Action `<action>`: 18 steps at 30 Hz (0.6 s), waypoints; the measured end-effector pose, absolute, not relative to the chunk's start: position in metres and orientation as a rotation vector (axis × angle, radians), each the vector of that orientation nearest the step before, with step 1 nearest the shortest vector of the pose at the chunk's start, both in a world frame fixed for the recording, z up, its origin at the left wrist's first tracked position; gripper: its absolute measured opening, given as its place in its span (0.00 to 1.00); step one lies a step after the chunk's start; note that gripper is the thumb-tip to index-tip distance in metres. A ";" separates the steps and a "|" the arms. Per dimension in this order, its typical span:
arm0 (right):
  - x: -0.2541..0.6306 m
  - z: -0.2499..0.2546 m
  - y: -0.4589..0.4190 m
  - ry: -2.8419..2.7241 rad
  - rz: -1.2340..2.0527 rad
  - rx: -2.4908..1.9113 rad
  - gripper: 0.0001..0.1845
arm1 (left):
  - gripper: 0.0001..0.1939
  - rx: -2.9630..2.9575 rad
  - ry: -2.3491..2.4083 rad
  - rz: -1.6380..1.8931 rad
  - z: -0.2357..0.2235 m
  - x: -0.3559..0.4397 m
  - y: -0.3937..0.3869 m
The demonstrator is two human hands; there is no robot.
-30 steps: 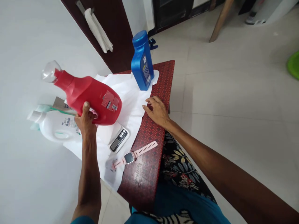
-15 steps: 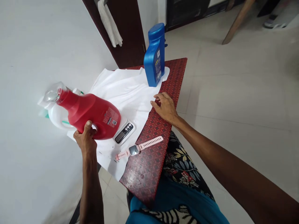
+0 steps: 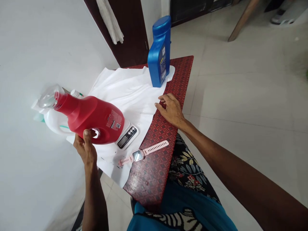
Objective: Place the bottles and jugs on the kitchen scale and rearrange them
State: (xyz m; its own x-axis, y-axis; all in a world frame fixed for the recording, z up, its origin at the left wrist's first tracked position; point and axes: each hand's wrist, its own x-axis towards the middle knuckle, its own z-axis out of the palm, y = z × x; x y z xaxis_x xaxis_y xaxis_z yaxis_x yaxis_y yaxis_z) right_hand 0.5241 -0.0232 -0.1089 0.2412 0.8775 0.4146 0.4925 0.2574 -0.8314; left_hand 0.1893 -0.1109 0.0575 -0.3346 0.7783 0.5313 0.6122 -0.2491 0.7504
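Observation:
A red detergent jug (image 3: 96, 112) with a clear cap stands over a white kitchen scale (image 3: 126, 136), hiding most of its platform. My left hand (image 3: 85, 146) holds the jug by its handle, the thumb by the handle opening and some fingers hidden behind. My right hand (image 3: 170, 109) lies at the table's right side on the cloth's edge, holding nothing, its fingers loosely bent and apart. A smartwatch with a pink strap (image 3: 138, 155) lies in front of the scale. The scale's display is too small to read.
A blue bottle (image 3: 158, 53) stands at the table's far end on a white cloth (image 3: 125, 86). The cloth covers much of the red patterned table (image 3: 150, 179). Behind the jug, a white jug (image 3: 54, 122) stands by the wall. A white towel (image 3: 110, 21) hangs beyond.
My left hand has shifted slightly left on the handle, and more of the handle opening shows. The red jug's capped top has moved a little left. My right hand stays in place.

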 end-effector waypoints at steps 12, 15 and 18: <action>0.523 -0.107 -0.025 -1.389 0.424 -1.393 0.12 | 0.32 1.395 1.715 1.721 0.063 0.215 -0.100; 0.523 -0.106 -0.025 -1.400 0.417 -1.396 0.12 | 0.37 1.268 1.690 1.812 0.064 0.222 -0.087; 0.524 -0.105 -0.026 -1.413 0.419 -1.401 0.13 | 0.37 1.178 1.649 1.902 0.068 0.220 -0.064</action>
